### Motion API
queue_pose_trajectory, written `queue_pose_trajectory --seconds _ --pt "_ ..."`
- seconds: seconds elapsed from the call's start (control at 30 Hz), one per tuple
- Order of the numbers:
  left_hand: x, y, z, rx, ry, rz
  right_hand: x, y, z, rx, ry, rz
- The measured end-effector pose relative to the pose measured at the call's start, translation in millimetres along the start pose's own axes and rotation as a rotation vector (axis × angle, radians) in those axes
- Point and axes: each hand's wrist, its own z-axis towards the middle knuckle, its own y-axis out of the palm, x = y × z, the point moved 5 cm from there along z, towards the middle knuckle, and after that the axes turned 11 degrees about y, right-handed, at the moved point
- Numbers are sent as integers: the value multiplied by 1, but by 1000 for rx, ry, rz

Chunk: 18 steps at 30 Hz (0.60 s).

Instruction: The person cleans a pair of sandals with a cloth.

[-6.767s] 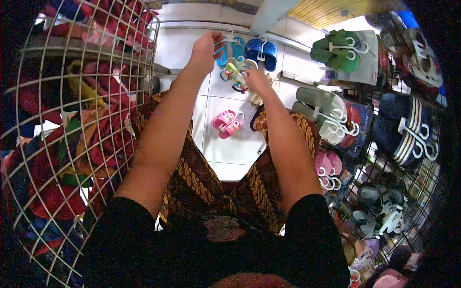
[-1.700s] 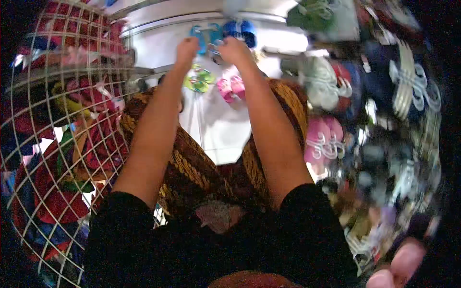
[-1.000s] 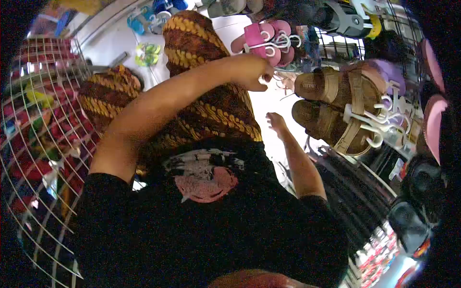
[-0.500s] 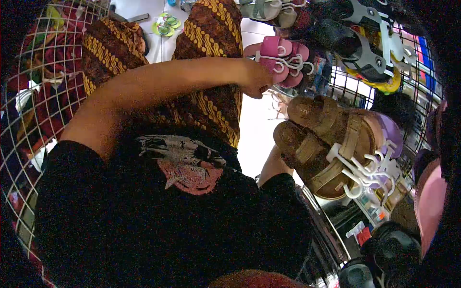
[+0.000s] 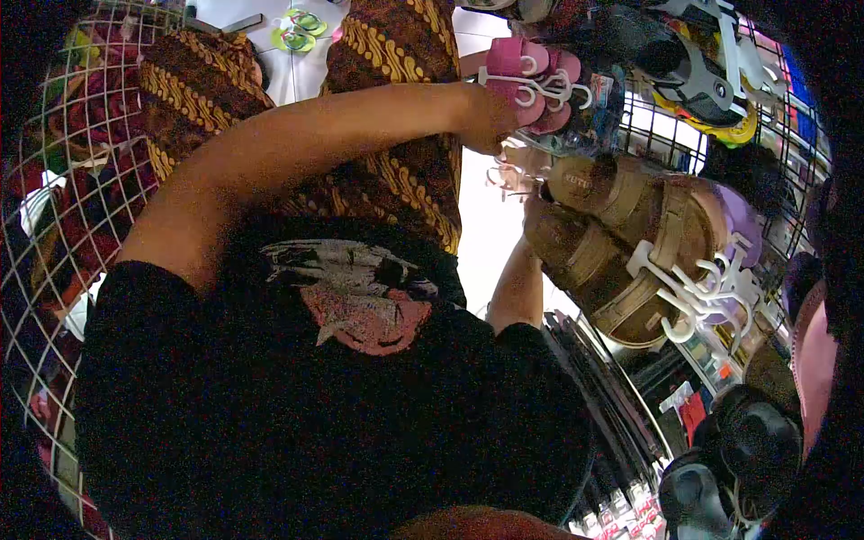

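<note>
The left hand (image 5: pixel 489 119) reaches across the body to the pink sandals (image 5: pixel 527 110), which hang towards the far end of the wire rack (image 5: pixel 661 142) on the right; its fingers are turned away, so I cannot tell if it grips them or only lies against them. The right forearm (image 5: pixel 522 288) goes behind the brown sandals (image 5: pixel 594 261), and of the right hand nothing is shown, so I cannot tell its state. The brown sandals are two, one pair, at the near side of the same rack, and white hangers (image 5: pixel 641 258) join them, probably so that the pair is not separated and can hook on the wires. Of the pink sandals I count two at the front; more may be hidden behind. On the floor (image 5: pixel 310 63), beyond the knees, lie two green slippers (image 5: pixel 298 30), close together, I think because they too are kept as one pair. At the near right edge, two black sandals (image 5: pixel 697 490) show.
</note>
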Motion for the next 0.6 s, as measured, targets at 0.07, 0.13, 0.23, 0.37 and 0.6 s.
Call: queue_pose_trajectory --seconds 0.07,0.13,0.23,0.37,0.6 --pt "5 -4 -3 -26 13 59 2 1 -5 -9 -31 -2" --pt "5 -10 -2 -80 -19 60 4 7 -11 -30 -67 -7" --pt "0 -5 -4 46 -31 40 8 17 -21 -79 -111 -15" --pt "-9 -7 -5 114 0 -26 14 32 -35 -175 -161 -33" --pt "-14 -15 -15 437 113 -142 -27 48 -82 -395 68 294"
